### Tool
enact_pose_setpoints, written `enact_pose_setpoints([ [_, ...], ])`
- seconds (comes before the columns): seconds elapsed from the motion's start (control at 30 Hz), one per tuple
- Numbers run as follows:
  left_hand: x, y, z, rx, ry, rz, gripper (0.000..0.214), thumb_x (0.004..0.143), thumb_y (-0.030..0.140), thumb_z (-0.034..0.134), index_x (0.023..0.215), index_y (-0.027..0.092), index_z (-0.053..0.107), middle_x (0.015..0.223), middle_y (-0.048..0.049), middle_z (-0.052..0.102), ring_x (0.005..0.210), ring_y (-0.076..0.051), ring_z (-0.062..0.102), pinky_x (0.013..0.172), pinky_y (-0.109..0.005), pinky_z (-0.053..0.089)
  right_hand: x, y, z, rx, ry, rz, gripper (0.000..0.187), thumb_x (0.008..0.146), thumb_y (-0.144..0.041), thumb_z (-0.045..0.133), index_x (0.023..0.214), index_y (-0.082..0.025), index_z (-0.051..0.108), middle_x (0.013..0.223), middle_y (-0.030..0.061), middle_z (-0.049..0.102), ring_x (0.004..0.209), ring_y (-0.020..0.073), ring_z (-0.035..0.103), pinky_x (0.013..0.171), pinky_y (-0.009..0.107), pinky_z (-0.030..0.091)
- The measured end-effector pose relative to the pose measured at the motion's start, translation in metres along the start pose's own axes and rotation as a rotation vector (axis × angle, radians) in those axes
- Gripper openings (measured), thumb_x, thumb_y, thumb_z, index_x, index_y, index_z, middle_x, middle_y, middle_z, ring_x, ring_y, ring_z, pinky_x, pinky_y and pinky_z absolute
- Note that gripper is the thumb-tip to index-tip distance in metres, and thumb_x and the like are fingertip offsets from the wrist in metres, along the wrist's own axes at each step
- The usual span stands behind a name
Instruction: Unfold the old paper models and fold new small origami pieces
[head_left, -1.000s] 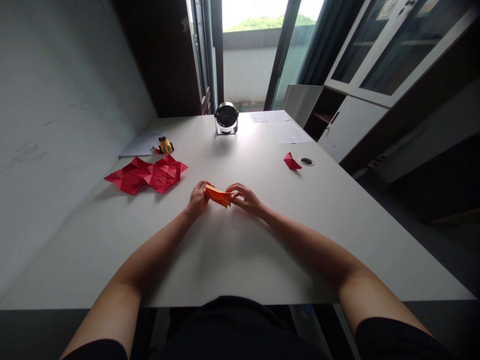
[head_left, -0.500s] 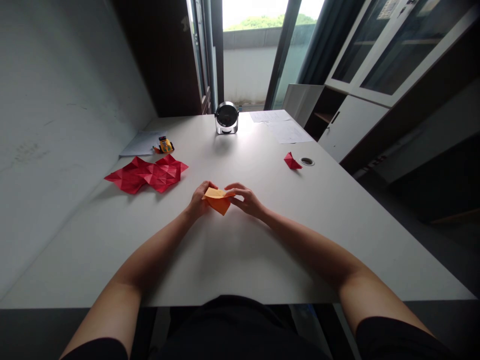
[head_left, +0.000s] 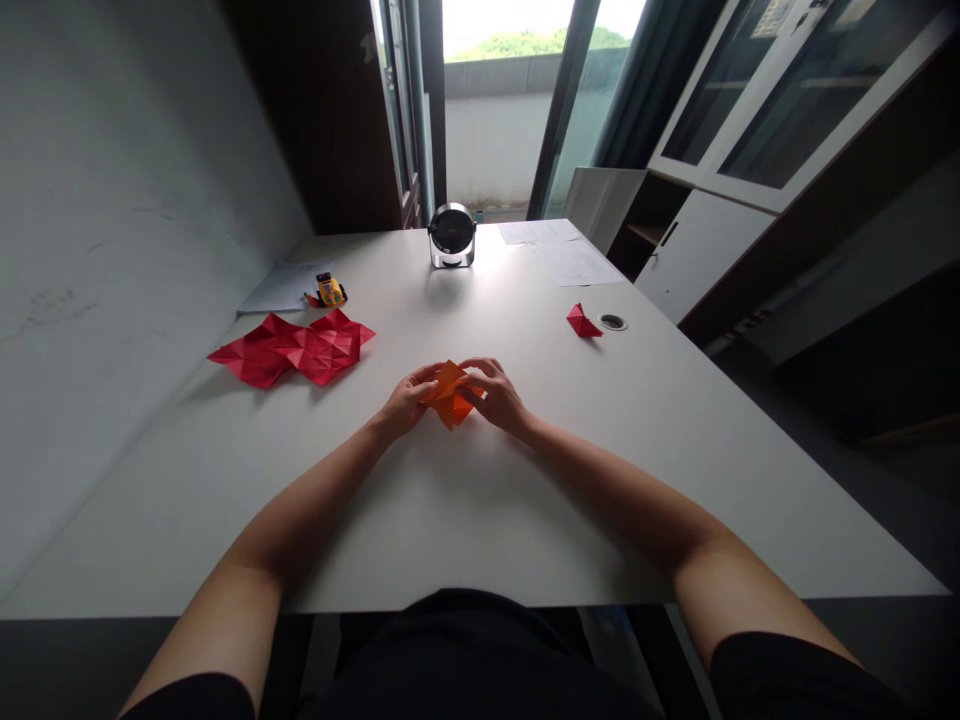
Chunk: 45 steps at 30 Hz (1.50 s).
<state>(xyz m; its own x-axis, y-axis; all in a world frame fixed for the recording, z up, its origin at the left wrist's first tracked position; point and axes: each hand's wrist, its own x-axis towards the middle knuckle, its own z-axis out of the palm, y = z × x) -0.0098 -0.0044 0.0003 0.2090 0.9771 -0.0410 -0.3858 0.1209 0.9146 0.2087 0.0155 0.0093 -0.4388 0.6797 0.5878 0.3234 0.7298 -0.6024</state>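
Note:
A folded orange paper [head_left: 451,393] sits between both hands just above the white table [head_left: 465,510], near its middle. My left hand [head_left: 406,403] pinches the paper's left side with closed fingers. My right hand [head_left: 496,396] grips its right side, fingers curled over the top edge. Part of the paper is hidden behind the fingers.
Creased red paper sheets [head_left: 294,347] lie at the left. A small folded red piece [head_left: 581,322] rests beside a cable hole [head_left: 613,322] at the right. A small round fan [head_left: 452,236], a yellow toy [head_left: 330,290] and white sheets [head_left: 574,262] stand farther back. A wall runs along the left.
The orange paper went from a long flat strip to a more bunched, upright shape. Both hands have drawn closer together around it.

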Motion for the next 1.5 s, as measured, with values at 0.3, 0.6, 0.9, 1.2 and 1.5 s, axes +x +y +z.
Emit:
enact_pose_setpoints([
  [0.3,0.001,-0.008,0.001,0.01,0.003,-0.004,0.044,0.075,0.03,0.081,0.117,0.018,0.071,0.114,-0.0097,0.074,0.096,-0.022,0.071,0.081,-0.031,0.055,-0.001,0.002,0.005,0.085,-0.007,0.204,0.034,0.095,-0.047,0.055,0.077,-0.02,0.062,0.078,0.0023,0.061,0.067,0.0148,0.05,0.065,0.029,0.043],
  [0.6,-0.007,-0.004,0.014,0.199,-0.044,0.068,0.055,0.084,0.058,0.071,0.118,0.015,0.07,0.108,-0.012,0.074,0.091,-0.022,0.07,0.077,-0.03,0.056,-0.001,0.001,0.003,0.089,0.059,0.335,0.033,0.092,-0.052,0.054,0.086,-0.021,0.062,0.072,-0.0006,0.063,0.064,0.0139,0.05,0.062,0.026,0.041],
  [0.9,-0.009,-0.003,0.012,0.509,-0.011,0.16,0.038,0.085,0.049,0.072,0.104,0.016,0.074,0.092,-0.0076,0.073,0.081,-0.02,0.068,0.067,-0.026,0.052,-0.002,-0.001,0.004,0.105,0.065,0.34,0.029,0.095,-0.051,0.051,0.093,-0.024,0.059,0.072,-0.0019,0.063,0.061,0.0132,0.049,0.06,0.025,0.039],
  [1.2,-0.011,-0.001,0.01,0.747,0.081,0.288,0.029,0.088,0.045,0.065,0.093,0.019,0.077,0.079,-0.0028,0.072,0.07,-0.017,0.062,0.063,-0.026,0.046,-0.002,0.003,0.005,0.132,0.039,0.351,0.035,0.092,-0.055,0.054,0.095,-0.022,0.065,0.069,-0.002,0.058,0.061,0.0129,0.046,0.059,0.025,0.037],
  [1.5,-0.018,0.005,0.015,0.944,-0.042,0.152,0.038,0.095,0.051,0.052,0.091,0.019,0.073,0.053,0.0035,0.056,0.05,-0.011,0.05,0.052,-0.023,0.035,0.001,-0.003,0.002,0.123,0.019,0.382,0.045,0.094,-0.059,0.049,0.077,-0.019,0.059,0.064,-0.0026,0.051,0.06,0.011,0.042,0.055,0.024,0.032],
])
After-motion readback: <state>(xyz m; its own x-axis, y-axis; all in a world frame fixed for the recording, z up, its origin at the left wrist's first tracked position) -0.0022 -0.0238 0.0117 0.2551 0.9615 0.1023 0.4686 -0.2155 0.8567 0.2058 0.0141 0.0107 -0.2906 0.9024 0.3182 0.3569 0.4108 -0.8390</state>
